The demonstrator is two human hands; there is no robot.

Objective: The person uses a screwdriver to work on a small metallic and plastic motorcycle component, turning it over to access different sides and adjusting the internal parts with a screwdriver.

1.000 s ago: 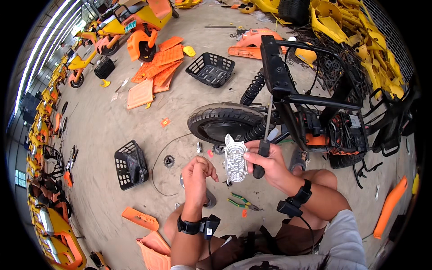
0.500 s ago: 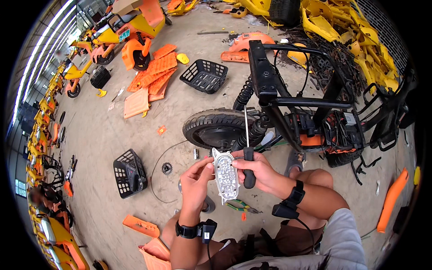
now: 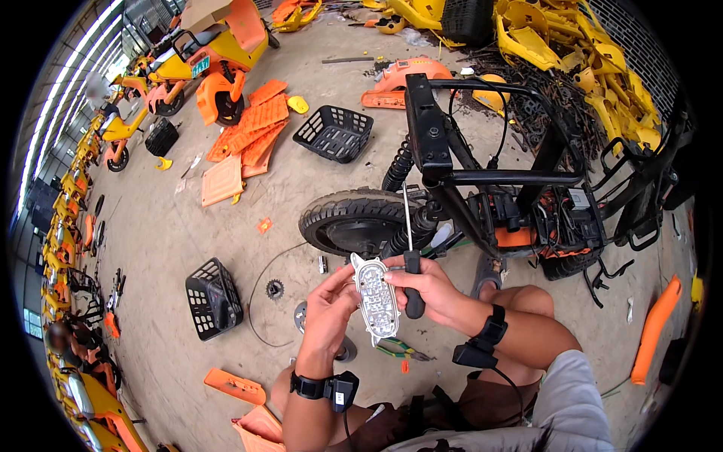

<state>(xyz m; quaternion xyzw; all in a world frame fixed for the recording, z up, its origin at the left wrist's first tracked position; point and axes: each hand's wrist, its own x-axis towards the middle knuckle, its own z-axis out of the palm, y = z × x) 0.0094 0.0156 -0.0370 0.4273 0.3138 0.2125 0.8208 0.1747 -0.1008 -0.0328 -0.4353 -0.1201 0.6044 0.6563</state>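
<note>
An oval silver metal piece with molded compartments (image 3: 376,301) is upright between my hands. My left hand (image 3: 330,305) grips its left edge with bent fingers. My right hand (image 3: 433,290) holds its right side with the thumb on its face, and also grips a screwdriver (image 3: 412,280) with a black handle, its long shaft pointing up. Just beyond stands a stripped black scooter frame (image 3: 463,177) with a rear tire (image 3: 327,222) and coil shocks. Green-handled pliers (image 3: 399,349) lie below my hands, partly hidden. A small toothed gear (image 3: 275,288) lies to the left.
Black baskets (image 3: 211,301) (image 3: 331,135) and orange panels (image 3: 222,181) lie on the concrete floor. Yellow body parts (image 3: 550,38) are heaped at upper right. Scooters (image 3: 226,45) line the left and back. A blurred person (image 3: 105,102) is in the left background. An orange strip (image 3: 654,331) lies right.
My left hand has risen from beside the silver piece to grip it. The piece has moved down and now sits between both hands. The view has shifted slightly.
</note>
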